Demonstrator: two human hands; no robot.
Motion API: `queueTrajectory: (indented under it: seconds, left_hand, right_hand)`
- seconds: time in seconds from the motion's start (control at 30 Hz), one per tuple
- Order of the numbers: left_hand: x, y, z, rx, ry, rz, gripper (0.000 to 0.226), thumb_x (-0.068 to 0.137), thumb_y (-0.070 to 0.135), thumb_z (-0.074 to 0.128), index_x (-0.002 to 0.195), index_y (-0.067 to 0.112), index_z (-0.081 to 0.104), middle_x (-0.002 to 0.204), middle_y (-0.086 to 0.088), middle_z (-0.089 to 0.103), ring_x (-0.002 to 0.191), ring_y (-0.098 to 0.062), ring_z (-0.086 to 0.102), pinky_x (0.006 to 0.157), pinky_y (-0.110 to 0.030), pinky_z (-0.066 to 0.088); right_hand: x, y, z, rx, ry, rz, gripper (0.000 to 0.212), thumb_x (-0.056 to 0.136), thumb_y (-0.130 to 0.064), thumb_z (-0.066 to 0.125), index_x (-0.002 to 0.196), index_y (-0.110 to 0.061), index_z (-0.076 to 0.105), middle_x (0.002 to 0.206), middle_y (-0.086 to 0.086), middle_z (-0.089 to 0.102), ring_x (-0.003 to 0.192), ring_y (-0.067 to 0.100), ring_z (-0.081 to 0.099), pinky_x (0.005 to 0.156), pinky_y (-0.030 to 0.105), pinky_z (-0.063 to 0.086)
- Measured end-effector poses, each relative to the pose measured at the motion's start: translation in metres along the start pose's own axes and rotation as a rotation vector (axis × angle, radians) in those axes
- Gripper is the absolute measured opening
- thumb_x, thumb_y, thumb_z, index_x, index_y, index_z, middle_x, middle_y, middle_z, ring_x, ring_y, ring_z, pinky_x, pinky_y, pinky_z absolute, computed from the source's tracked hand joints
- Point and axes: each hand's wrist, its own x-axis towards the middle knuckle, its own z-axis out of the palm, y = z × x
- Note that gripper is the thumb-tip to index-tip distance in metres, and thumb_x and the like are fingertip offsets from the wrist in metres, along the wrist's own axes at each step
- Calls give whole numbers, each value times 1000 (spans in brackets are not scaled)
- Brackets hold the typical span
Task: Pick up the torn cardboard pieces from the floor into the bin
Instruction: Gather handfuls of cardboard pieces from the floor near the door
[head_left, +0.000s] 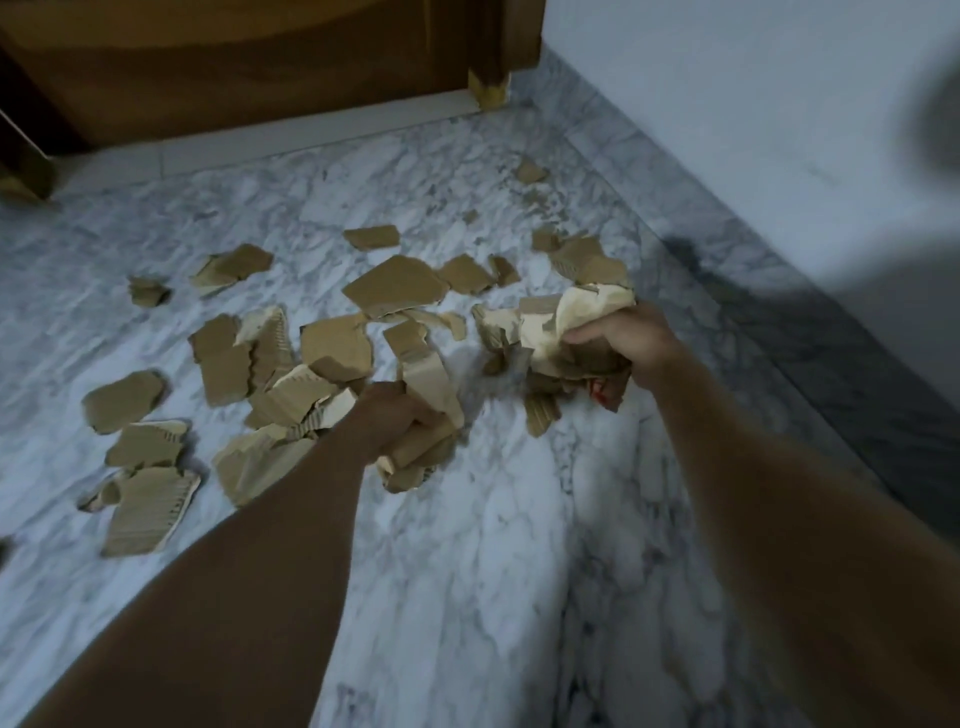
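1. The person's right hand (621, 340) is clenched around a crumpled bundle (561, 332) of torn cardboard and pale liner, held up off the marble floor (493, 545)
2. The left hand (397, 421) is fisted low over several flat scraps (421, 415), at or just above the floor; contact is hard to judge
3. Many loose cardboard pieces (335, 345) lie scattered across the floor between the hands and a wooden door (249, 67); a few small ones sit near the wall (727, 104)
4. No bin can be seen in this view
5. The pieces look light and bendable, with ragged edges and peeling liner; flat ones likely need a fingertip under an edge, and an overfull fist may shed scraps
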Motion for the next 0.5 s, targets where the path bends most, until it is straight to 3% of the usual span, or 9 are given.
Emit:
queueTrajectory:
  seconds: [0.03, 0.1, 0.17, 0.2, 0.27, 0.33, 0.4, 0.47, 0.5]
  left_hand:
    - [0, 2, -5, -13, -16, 3, 26, 76, 12, 85, 97, 5, 72, 96, -7, 73, 87, -24, 67, 85, -40, 56]
    - [4, 9, -14, 7, -24, 27, 27, 76, 17, 86, 97, 6, 72, 103, -11, 73, 95, -28, 67, 90, -43, 56]
    - [7, 21, -21, -3, 4, 50, 26, 75, 20, 87, 94, 9, 73, 110, -14, 72, 104, -33, 66, 96, -49, 54]
    - [12, 25, -24, -23, 30, 55, 27, 74, 21, 87, 95, 10, 73, 112, -13, 71, 105, -33, 66, 96, -49, 55]
    - [21, 34, -25, -63, 45, 73, 32, 75, 19, 86, 102, 8, 73, 114, -10, 71, 105, -31, 66, 96, -48, 55]
    - [31, 43, -22, -56, 33, 99, 40, 75, 20, 86, 110, 6, 73, 118, -12, 70, 106, -32, 66, 97, -48, 55]
    - [45, 48, -16, 199, 40, 108, 61, 77, 33, 84, 129, 9, 65, 138, -15, 58, 125, -35, 54, 109, -48, 45]
    - [50, 52, -6, 664, 79, 106, 76, 82, 45, 76, 146, 13, 49, 158, -18, 32, 148, -37, 21, 122, -49, 19]
    - [54, 52, -1, 768, 102, 121, 79, 82, 47, 74, 147, 11, 47, 160, -19, 26, 151, -35, 10, 123, -51, 9]
  right_hand:
    - [0, 0, 2, -3, -4, -1, 53, 56, -3, 93, 104, -14, 73, 94, -7, 73, 87, 9, 68, 71, 23, 54]
    - [1, 6, 8, -51, -75, 16, 61, 49, -12, 94, 107, -11, 74, 102, -1, 75, 96, 19, 71, 82, 33, 59]
    - [1, 15, 22, -207, -220, 119, 62, 51, -17, 92, 108, -3, 72, 107, 8, 73, 103, 31, 70, 92, 43, 58]
    - [-3, 19, 30, -338, -251, 170, 62, 55, -16, 92, 110, -1, 69, 111, 11, 71, 105, 31, 68, 92, 41, 57]
    - [-6, 34, 47, -557, -195, 174, 92, 56, -15, 96, 134, 3, 52, 131, 13, 61, 120, 29, 61, 95, 33, 52]
    - [-13, 52, 64, -617, -150, 129, 118, 52, -16, 98, 148, -1, 32, 145, 13, 50, 133, 27, 51, 100, 30, 46]
    - [-16, 66, 75, -680, -114, 126, 118, 50, -22, 98, 146, -11, 31, 145, 11, 48, 134, 29, 48, 99, 32, 44]
    - [-17, 66, 78, -750, -84, 147, 115, 54, -25, 97, 145, -17, 28, 146, 15, 37, 136, 34, 39, 102, 40, 43]
    - [-17, 63, 78, -800, -77, 146, 112, 55, -26, 96, 144, -18, 28, 147, 17, 29, 137, 35, 32, 103, 44, 43]
